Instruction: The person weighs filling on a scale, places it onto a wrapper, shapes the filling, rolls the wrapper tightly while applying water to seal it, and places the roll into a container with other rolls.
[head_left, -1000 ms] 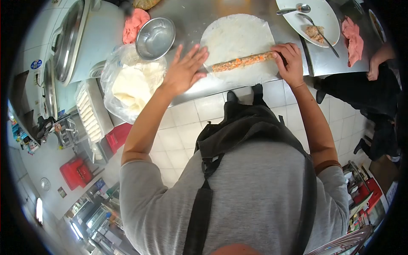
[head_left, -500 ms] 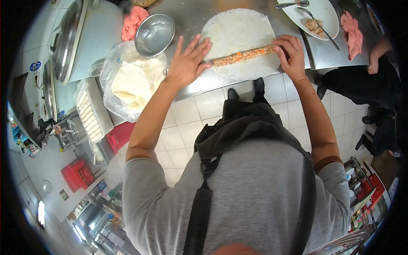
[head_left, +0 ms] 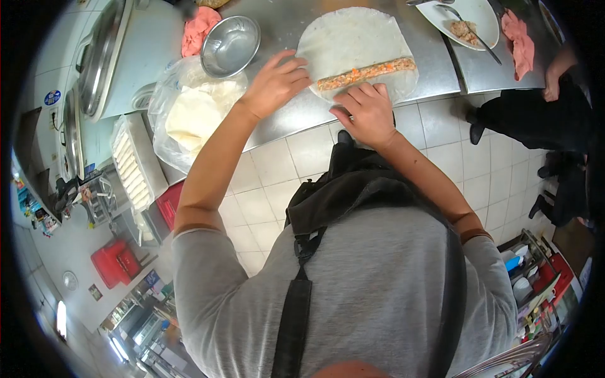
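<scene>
A thin white round wrapper [head_left: 353,41] lies on the steel table, with a long strip of orange-flecked minced filling [head_left: 368,72] across its nearer part. My left hand [head_left: 277,85] is at the wrapper's left edge, open, its fingers loosely bent and holding nothing. At the near edge, just below the filling, my right hand [head_left: 367,112] rests with bent fingertips over the wrapper and the thumb apart, so it is open. Whether its fingertips pinch the wrapper's edge is hidden.
Left of the wrapper are a steel bowl [head_left: 230,47] and a plastic bag of pale wrappers [head_left: 195,120]. A tray of white rolls [head_left: 133,167] stands farther left. At right are a white plate [head_left: 435,17] with spoons, a pink cloth [head_left: 519,47] and another person's hand [head_left: 551,88].
My right hand has left the filling's right end and moved left and nearer, to the wrapper's near edge. My left hand's spread fingers have bent. The wrapper has turned slightly.
</scene>
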